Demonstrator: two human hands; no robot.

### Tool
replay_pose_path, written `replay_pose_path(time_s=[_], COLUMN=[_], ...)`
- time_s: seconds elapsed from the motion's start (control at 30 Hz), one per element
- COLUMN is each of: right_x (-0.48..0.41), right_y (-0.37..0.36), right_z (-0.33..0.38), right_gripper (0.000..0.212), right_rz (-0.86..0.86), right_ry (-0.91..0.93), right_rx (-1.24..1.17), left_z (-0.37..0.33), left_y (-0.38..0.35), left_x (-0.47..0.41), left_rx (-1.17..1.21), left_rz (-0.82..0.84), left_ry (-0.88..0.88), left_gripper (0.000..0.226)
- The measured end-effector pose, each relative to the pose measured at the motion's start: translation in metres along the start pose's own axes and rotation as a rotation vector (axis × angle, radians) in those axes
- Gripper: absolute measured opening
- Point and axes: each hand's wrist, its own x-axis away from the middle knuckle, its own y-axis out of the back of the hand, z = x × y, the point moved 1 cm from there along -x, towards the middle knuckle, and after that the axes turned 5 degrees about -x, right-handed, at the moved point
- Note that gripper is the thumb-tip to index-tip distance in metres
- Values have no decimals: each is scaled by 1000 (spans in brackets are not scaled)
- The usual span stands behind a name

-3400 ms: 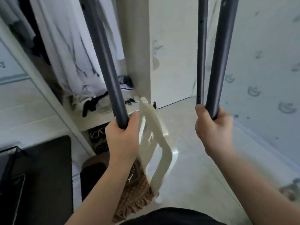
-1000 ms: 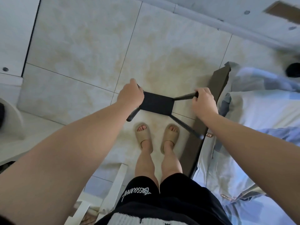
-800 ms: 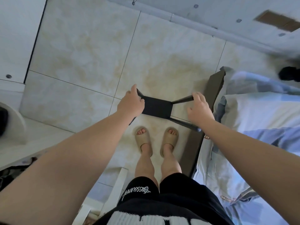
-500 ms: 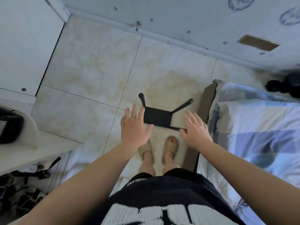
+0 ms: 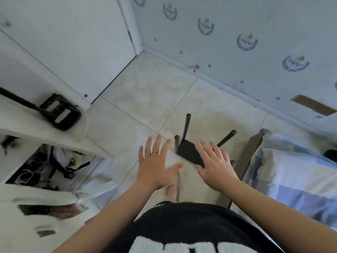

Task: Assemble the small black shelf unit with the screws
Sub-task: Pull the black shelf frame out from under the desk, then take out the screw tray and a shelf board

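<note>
On the floor (image 5: 145,99) beside the bed (image 5: 291,176), the shelf (image 5: 189,154) stands with its posts (image 5: 187,126) pointing up. The left hand (image 5: 155,167) and right hand (image 5: 217,167) hover over it, fingers spread, gripping nothing. This looks like a steadiness check: keep the palms close, watch for wobble, and test each post lightly before fastening more.

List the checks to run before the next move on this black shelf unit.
1. Left hand empty, fingers spread: ok.
2. Right hand empty, fingers spread: ok.
3. Shelf unit standing on the floor, no hand gripping it: ok.
4. Poles straight and parallel: cannot tell, the wide lens splays them.
5. Screws seated tight: cannot tell, too small to see.
</note>
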Motion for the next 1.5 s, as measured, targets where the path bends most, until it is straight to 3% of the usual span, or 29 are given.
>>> replay_pose_path(time_s=[0.3, 0.53, 0.77, 0.93, 1.17, 1.5], right_x=[36, 57, 97, 147, 201, 152], right_y=[-10, -18, -38, -95, -169, -312], right_z=[79, 195, 316, 414, 510, 526], right_gripper=[72, 73, 69, 69, 64, 70], right_rz=[40, 16, 5, 22, -93, 235], right_ry=[293, 623, 866, 937, 946, 701], right_rx=[16, 68, 11, -25, -33, 178], left_z=[42, 94, 171, 253, 346, 398], left_y=[27, 61, 64, 24, -59, -200], left_x=[120, 221, 331, 421, 505, 491], left_rx=[84, 85, 108, 178, 324, 478], left_rz=[-186, -451, -578, -554, -366, -31], left_ry=[250, 494, 683, 757, 849, 892], left_gripper=[88, 83, 82, 83, 87, 80])
